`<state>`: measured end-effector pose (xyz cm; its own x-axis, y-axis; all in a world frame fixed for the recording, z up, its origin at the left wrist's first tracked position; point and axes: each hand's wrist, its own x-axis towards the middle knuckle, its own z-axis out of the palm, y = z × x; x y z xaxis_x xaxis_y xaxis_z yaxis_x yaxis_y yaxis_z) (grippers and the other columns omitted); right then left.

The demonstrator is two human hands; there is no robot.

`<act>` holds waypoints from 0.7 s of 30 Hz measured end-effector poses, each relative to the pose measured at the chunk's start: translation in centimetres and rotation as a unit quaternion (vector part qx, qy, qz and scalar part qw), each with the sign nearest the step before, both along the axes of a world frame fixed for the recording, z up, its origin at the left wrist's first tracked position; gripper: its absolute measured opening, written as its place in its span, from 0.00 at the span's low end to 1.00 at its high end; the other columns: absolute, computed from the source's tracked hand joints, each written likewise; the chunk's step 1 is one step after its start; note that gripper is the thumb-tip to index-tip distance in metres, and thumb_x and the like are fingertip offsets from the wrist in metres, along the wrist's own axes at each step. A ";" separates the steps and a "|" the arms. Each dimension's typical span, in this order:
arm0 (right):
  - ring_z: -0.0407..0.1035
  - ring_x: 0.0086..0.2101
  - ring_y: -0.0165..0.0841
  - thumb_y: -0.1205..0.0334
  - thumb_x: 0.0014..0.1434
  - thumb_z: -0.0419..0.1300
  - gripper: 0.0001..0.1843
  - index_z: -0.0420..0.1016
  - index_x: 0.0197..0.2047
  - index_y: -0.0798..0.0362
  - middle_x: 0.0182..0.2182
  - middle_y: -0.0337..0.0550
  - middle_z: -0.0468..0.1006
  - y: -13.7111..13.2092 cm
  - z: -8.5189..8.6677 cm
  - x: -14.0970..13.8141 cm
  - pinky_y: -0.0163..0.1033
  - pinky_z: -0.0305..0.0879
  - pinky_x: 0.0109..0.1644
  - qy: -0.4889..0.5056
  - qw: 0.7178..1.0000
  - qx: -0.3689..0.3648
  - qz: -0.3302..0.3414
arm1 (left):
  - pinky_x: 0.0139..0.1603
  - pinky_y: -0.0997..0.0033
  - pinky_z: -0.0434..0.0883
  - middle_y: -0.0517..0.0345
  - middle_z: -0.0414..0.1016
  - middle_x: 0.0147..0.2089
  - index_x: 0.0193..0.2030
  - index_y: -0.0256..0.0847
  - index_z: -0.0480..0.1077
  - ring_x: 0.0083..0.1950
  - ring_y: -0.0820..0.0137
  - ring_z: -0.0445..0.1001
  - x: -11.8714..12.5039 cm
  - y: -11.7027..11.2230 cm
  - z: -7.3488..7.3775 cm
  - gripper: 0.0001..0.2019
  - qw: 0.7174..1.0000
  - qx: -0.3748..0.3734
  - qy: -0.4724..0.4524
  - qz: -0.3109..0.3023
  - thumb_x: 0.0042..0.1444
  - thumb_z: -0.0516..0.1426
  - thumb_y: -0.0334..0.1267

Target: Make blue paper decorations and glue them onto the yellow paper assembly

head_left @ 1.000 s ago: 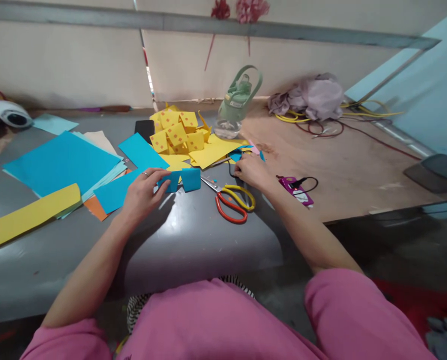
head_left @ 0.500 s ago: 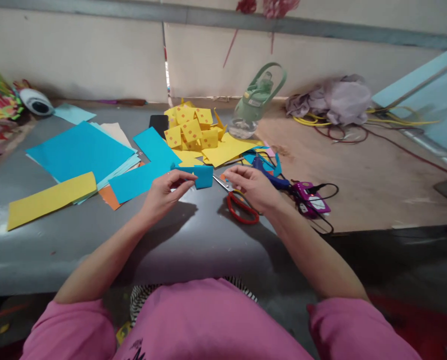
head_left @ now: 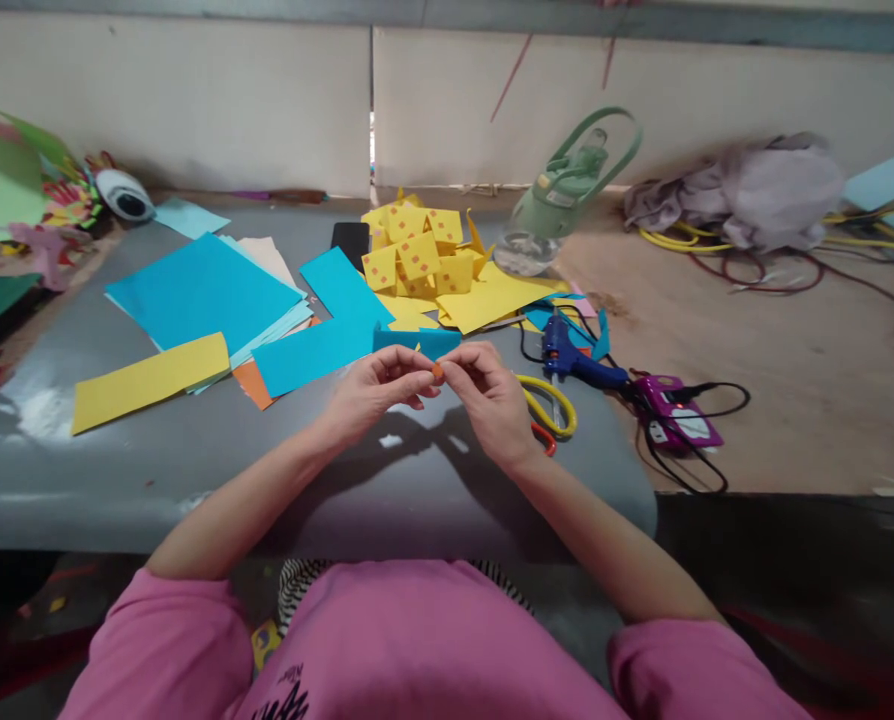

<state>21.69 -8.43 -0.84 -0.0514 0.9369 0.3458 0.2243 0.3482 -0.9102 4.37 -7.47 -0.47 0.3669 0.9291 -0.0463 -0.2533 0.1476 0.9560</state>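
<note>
A small orange paper piece (head_left: 437, 372) is pinched between the fingertips of my left hand (head_left: 387, 388) and my right hand (head_left: 492, 400), which meet above the grey table. Directly behind my fingers lies a blue folded paper strip (head_left: 417, 340), its lower edge partly covered by them. A tiny yellow bit shows by my left fingertips; whether it is held I cannot tell. Beside my right wrist rest scissors with yellow and red handles (head_left: 567, 420), their blades hidden by the hand.
Blue sheets (head_left: 199, 290) and a yellow strip (head_left: 147, 385) lie to the left. Behind stand yellow dotted paper shapes (head_left: 417, 255), a phone (head_left: 350, 244) and a green bottle (head_left: 567, 195). On the right are a blue glue gun (head_left: 578, 362) and a purple power socket (head_left: 676, 415) with cables.
My hands have come together, the right moving left to meet the left at the orange piece. The scissor blades, visible before, are covered now. The whole view has shifted.
</note>
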 end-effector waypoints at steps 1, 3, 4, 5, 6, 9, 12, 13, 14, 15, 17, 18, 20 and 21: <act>0.66 0.37 0.31 0.56 0.65 0.61 0.08 0.76 0.35 0.49 0.36 0.39 0.72 -0.1 -0.2 -0.1 0.38 0.63 0.40 -0.017 1.000 0.022 -0.007 | 0.37 0.71 0.71 0.57 0.80 0.37 0.39 0.39 0.74 0.38 0.70 0.79 0.0 0.0 -0.1 0.14 1.000 -0.012 -0.001 -0.004 0.52 0.68 0.45; 0.66 0.36 0.31 0.57 0.65 0.61 0.07 0.77 0.36 0.48 0.36 0.39 0.71 -0.2 -0.4 -0.3 0.38 0.63 0.40 -0.047 0.997 0.058 -0.017 | 0.38 0.71 0.72 0.58 0.80 0.36 0.38 0.39 0.74 0.38 0.70 0.79 0.0 0.0 -0.2 0.14 1.000 -0.028 -0.002 -0.004 0.51 0.69 0.45; 0.66 0.36 0.32 0.57 0.66 0.60 0.07 0.76 0.37 0.48 0.36 0.39 0.71 -0.3 -0.4 -0.3 0.38 0.64 0.40 -0.060 0.996 0.070 -0.020 | 0.38 0.71 0.72 0.58 0.80 0.35 0.37 0.39 0.73 0.39 0.70 0.79 0.0 0.0 -0.3 0.15 0.999 -0.033 -0.001 -0.003 0.51 0.69 0.46; 0.67 0.36 0.32 0.57 0.66 0.60 0.07 0.77 0.38 0.48 0.36 0.39 0.72 -0.3 -0.2 -0.2 0.38 0.65 0.40 -0.073 0.994 0.076 -0.020 | 0.38 0.71 0.72 0.59 0.79 0.35 0.37 0.39 0.73 0.39 0.70 0.80 0.0 0.0 -0.3 0.15 0.999 -0.035 0.000 -0.001 0.51 0.68 0.46; 0.68 0.37 0.32 0.56 0.67 0.59 0.07 0.77 0.40 0.48 0.37 0.40 0.73 -0.4 0.0 0.0 0.38 0.65 0.39 -0.092 0.993 0.073 -0.012 | 0.38 0.71 0.72 0.59 0.79 0.35 0.37 0.39 0.72 0.39 0.70 0.80 0.0 0.0 -0.3 0.15 0.999 -0.033 0.000 0.001 0.52 0.68 0.46; 0.72 0.37 0.35 0.54 0.68 0.57 0.14 0.74 0.53 0.50 0.41 0.45 0.77 -0.8 1.2 2.4 0.40 0.69 0.40 -0.219 0.974 0.048 0.040 | 0.38 0.72 0.73 0.56 0.81 0.37 0.35 0.38 0.71 0.40 0.70 0.81 -0.2 0.1 0.1 0.13 1.000 -0.014 -0.003 0.017 0.53 0.67 0.44; 0.73 0.47 0.46 0.56 0.68 0.53 0.16 0.75 0.52 0.56 0.47 0.56 0.79 -1.3 2.1 6.5 0.50 0.68 0.52 -0.464 0.885 0.049 0.005 | 0.33 0.75 0.72 0.55 0.81 0.37 0.32 0.38 0.68 0.37 0.71 0.81 -0.6 0.3 0.5 0.13 0.999 -0.004 0.001 0.043 0.52 0.67 0.41; 0.74 0.46 0.49 0.57 0.68 0.53 0.17 0.75 0.52 0.57 0.45 0.57 0.80 -1.5 2.2 7.8 0.51 0.69 0.51 -0.530 0.847 0.024 -0.010 | 0.31 0.76 0.72 0.55 0.81 0.37 0.31 0.38 0.67 0.35 0.72 0.81 -0.7 0.4 0.6 0.13 0.999 -0.005 0.006 0.049 0.52 0.67 0.41; 0.74 0.45 0.50 0.58 0.67 0.54 0.17 0.75 0.51 0.58 0.44 0.59 0.80 -1.7 2.2 8.9 0.52 0.69 0.49 -0.578 0.816 -0.009 -0.017 | 0.30 0.77 0.71 0.56 0.81 0.36 0.31 0.39 0.67 0.34 0.73 0.80 -0.9 0.5 0.6 0.13 0.999 -0.006 0.012 0.053 0.52 0.66 0.41; 0.75 0.44 0.51 0.58 0.66 0.54 0.17 0.76 0.50 0.59 0.43 0.59 0.81 -1.9 2.1 9.9 0.51 0.70 0.47 -0.609 0.792 -0.043 -0.008 | 0.29 0.77 0.71 0.56 0.81 0.36 0.32 0.39 0.66 0.33 0.73 0.80 -0.9 0.5 0.7 0.13 0.998 -0.007 0.019 0.056 0.53 0.66 0.41; 0.76 0.42 0.50 0.59 0.65 0.53 0.17 0.75 0.50 0.59 0.42 0.59 0.82 -2.1 1.7 10.9 0.50 0.70 0.45 -0.628 0.773 -0.089 0.014 | 0.29 0.77 0.71 0.57 0.81 0.35 0.34 0.39 0.67 0.33 0.73 0.80 -1.1 0.6 0.7 0.12 0.998 -0.010 0.030 0.060 0.53 0.66 0.41; 0.77 0.43 0.49 0.59 0.65 0.54 0.17 0.75 0.50 0.60 0.43 0.59 0.82 -2.2 1.5 11.0 0.49 0.71 0.45 -0.624 0.774 -0.098 0.025 | 0.30 0.76 0.72 0.57 0.80 0.35 0.34 0.39 0.67 0.33 0.73 0.80 -1.1 0.7 0.7 0.12 0.998 -0.011 0.034 0.061 0.53 0.66 0.41; 0.77 0.43 0.48 0.59 0.61 0.56 0.18 0.75 0.51 0.60 0.44 0.59 0.82 -2.1 1.2 11.0 0.46 0.71 0.44 -0.613 0.783 -0.100 0.030 | 0.31 0.76 0.72 0.58 0.80 0.34 0.35 0.39 0.69 0.34 0.73 0.80 -1.1 0.7 0.7 0.12 0.997 -0.008 0.038 0.061 0.53 0.66 0.41; 0.77 0.42 0.47 0.60 0.59 0.57 0.20 0.74 0.52 0.60 0.43 0.57 0.82 -2.0 1.2 11.0 0.45 0.71 0.43 -0.608 0.787 -0.103 0.026 | 0.32 0.75 0.72 0.57 0.80 0.34 0.36 0.39 0.70 0.34 0.72 0.80 -1.1 0.7 0.7 0.12 0.997 -0.004 0.039 0.060 0.52 0.67 0.42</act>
<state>32.67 -10.42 0.33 -0.2668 0.9525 -0.1470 0.9633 0.2587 -0.0721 3.23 -6.76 0.24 0.2486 0.9654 -0.0790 -0.1941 0.1295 0.9724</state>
